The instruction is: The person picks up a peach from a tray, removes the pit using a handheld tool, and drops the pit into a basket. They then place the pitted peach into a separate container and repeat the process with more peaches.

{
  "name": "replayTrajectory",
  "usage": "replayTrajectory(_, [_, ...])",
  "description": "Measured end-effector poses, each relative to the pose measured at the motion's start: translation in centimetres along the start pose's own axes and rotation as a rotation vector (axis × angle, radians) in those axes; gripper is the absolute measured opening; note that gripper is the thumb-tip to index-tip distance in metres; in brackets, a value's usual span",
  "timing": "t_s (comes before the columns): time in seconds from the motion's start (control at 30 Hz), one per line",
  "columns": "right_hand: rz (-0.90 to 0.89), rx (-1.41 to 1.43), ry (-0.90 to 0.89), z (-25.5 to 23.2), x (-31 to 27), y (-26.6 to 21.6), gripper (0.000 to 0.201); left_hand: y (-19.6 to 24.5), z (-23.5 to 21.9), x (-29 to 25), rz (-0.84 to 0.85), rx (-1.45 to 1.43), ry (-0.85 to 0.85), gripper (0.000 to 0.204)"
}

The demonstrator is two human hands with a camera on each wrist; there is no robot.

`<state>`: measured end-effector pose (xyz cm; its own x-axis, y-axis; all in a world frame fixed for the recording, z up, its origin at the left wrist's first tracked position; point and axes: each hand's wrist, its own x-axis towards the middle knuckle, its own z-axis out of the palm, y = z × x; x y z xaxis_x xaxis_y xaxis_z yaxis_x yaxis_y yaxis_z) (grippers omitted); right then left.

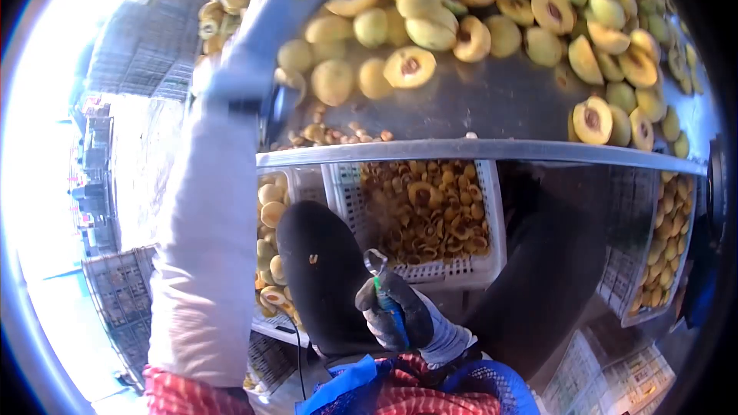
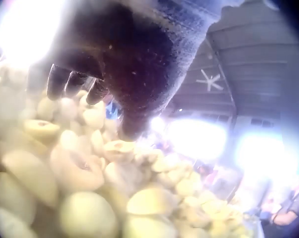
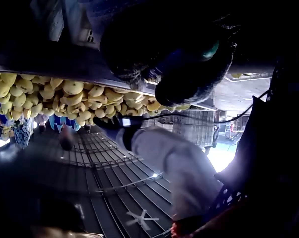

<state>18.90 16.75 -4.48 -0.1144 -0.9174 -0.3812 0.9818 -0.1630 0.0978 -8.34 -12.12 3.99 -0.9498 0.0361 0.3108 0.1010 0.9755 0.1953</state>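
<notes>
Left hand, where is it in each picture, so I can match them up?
Head: left hand, upper left, reaching over the fruit.
Left wrist: left hand, large and dark, across the top.
Right wrist: left hand, left of the middle, at the fruit's edge.
Shared landmark: the heaped fruit.

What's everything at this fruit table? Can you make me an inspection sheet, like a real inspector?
Surface: metal table, fruit heaped on it, bare patch near the front edge.
Job's things: cut fruit, some with brown middles; tool with blue-green handle and metal loop.
Clutter: small brown bits by the table's front edge, at the left.
Left hand: gloved hand over the fruit, blurry.
Right hand: gloved hand grips the tool above the lap.
Cables: thin dark cord by the left leg.
Surroundings: white crate of brownish pieces below the table, fruit crates on both sides, ceiling fan, bright light.
</notes>
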Motion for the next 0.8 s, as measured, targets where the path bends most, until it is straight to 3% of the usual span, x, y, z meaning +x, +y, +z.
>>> replayTrajectory(0.03, [0.039,0.021,-0.05,0.0,-0.2,-1.1,0.047,-1.3,2.5,4.9,0.096,0.042,-0.031,0.067])
replayTrajectory(0.07, [0.014,0.037,0.008,-0.4,0.1,-1.4,0.046,0.9,2.6,8.7,-0.3,0.21,-0.368,0.083])
replayTrajectory(0.1, [-0.018,0.033,0.07,-1.1,0.3,-1.8,0.045,-0.1,4.7,10.0,-0.187,0.339,-0.144,0.087])
replayTrajectory(0.13, [-0.058,0.018,0.143,-2.1,0.3,-2.3,0.044,-1.0,6.5,11.4,-0.23,0.3,-0.175,0.087])
replayTrajectory(0.17, [-0.108,0.121,0.249,-3.6,0.9,-2.0,0.041,1.1,6.7,10.8,-0.277,0.255,-0.214,0.087])
replayTrajectory(0.2, [-0.262,0.192,0.263,-6.3,1.4,-0.9,0.039,2.5,7.0,11.1,-0.32,0.214,-0.248,0.087])
replayTrajectory(0.23, [-0.324,0.294,0.279,-7.2,1.2,-0.9,0.04,-3.1,10.9,12.5,-0.221,0.321,-0.108,0.075])
replayTrajectory(0.27, [-0.374,0.402,0.29,-7.1,1.1,-1.2,0.04,-3.4,11.0,12.4,-0.204,0.346,-0.096,0.082])
replayTrajectory(0.33, [-0.303,0.412,0.282,-6.8,0.9,-1.3,0.039,-4.6,10.1,11.7,-0.123,0.271,-0.141,0.079])
replayTrajectory(0.4, [-0.237,0.257,0.312,-5.4,0.5,-1.9,0.038,-3.2,8.6,10.9,-0.142,0.377,-0.387,0.083])
replayTrajectory(0.43, [-0.216,0.101,0.348,-4.4,0.3,-2.5,0.038,-3.1,9.6,9.2,0.038,0.49,-0.229,0.071])
replayTrajectory(0.47, [-0.196,-0.053,0.388,-3.9,0.0,-2.8,0.038,-1.2,9.3,7.3,0.004,0.494,-0.203,0.069])
replayTrajectory(0.53, [-0.236,0.047,0.349,-4.2,-0.3,-2.4,0.035,0.5,8.7,4.7,-0.074,0.364,-0.294,0.059])
replayTrajectory(0.63, [-0.257,0.054,0.415,-3.8,-0.6,-2.3,0.031,1.5,5.1,2.8,-0.257,-0.059,-0.476,0.061])
replayTrajectory(0.67, [-0.294,0.1,0.413,-4.3,-0.7,-1.9,0.031,1.6,4.5,1.5,-0.224,-0.041,-0.268,0.055])
replayTrajectory(0.73, [-0.363,0.194,0.396,-5.2,-0.4,-1.1,0.031,5.1,2.2,-1.6,-0.003,0.003,0.071,0.054])
replayTrajectory(0.77, [-0.374,0.337,0.324,-4.4,-1.1,-1.7,0.029,7.5,0.6,-3.5,0.057,-0.06,-0.047,0.055])
replayTrajectory(0.8, [-0.447,0.159,0.331,-4.2,-1.6,-2.1,0.033,9.7,-0.8,-5.8,0.114,-0.123,-0.167,0.056])
